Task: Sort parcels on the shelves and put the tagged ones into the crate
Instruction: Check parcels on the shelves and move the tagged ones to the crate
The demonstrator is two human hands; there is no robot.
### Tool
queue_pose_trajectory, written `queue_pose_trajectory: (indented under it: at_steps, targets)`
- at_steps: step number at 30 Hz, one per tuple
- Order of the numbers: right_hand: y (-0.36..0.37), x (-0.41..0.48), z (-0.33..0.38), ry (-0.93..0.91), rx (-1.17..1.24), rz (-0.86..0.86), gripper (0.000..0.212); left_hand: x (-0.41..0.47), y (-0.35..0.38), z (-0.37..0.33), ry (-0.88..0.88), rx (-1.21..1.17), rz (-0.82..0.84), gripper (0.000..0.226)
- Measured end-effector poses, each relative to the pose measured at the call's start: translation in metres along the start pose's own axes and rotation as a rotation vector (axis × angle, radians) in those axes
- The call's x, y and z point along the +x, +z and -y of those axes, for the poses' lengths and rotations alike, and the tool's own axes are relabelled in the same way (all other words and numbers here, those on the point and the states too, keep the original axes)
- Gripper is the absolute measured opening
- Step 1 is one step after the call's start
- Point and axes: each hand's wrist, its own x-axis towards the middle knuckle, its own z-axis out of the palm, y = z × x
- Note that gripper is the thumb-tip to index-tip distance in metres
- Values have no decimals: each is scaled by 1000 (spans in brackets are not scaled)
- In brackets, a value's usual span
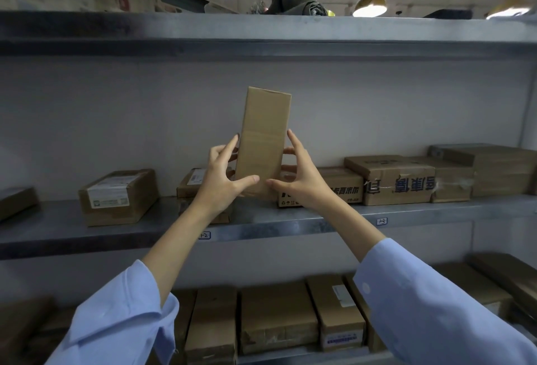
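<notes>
Both hands, left (223, 174) and right (299, 174), grip an upright narrow parcel (263, 138).

Counted 1 parcel (263, 138), held upright in 2 hands: left hand (223, 173), right hand (299, 178). Middle shelf (290, 225) behind the parcel carried at least 7 boxes (119, 196). Lower shelf (305, 358) below the parcel had at least 5 boxes, leftmost too blurred to count. 2 yellow lamps (370, 1) hung above the parcel.

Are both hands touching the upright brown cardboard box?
Touching. Head view: left hand and right hand grip the upright brown cardboard box at its lower sides.
</notes>
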Motion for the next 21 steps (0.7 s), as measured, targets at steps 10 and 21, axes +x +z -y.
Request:
queue_pose_trajectory:
  at_steps: [10, 21]
  targets:
    - [1, 6, -6, -3, 127, 16, 88, -1, -1, 3, -4, -174, 31, 76]
    - [-4, 13, -11, 9, 87, -16, 73, -2, -1, -3, -16, -159, 49, 87]
